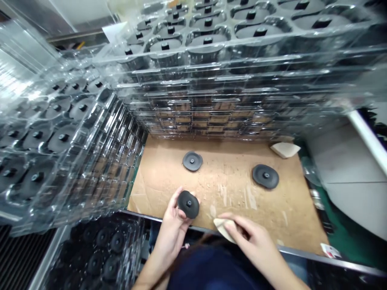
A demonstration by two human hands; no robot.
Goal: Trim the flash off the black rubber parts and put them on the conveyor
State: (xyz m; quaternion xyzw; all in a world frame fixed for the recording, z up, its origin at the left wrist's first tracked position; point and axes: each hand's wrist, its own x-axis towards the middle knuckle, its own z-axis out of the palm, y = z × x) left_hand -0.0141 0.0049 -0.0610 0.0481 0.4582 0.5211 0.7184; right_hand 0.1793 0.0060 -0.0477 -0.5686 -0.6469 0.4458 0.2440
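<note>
Hands [171, 227] [252, 237] hold one black disc [188, 204], one beige wedge [224, 229].

Stacked plastic trays [211, 80] wall the far and left sides of the cardboard-topped surface [229, 193]. Forward of the right hand [256, 245], a gap runs between a black disc [192, 161] and a wider one [265, 176]; a metal rail [299, 256] edges the near side.

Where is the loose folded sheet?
In the head view, the folded sheet lies at the far right corner of the cardboard, beyond the right black disc, by the clear trays.
</note>
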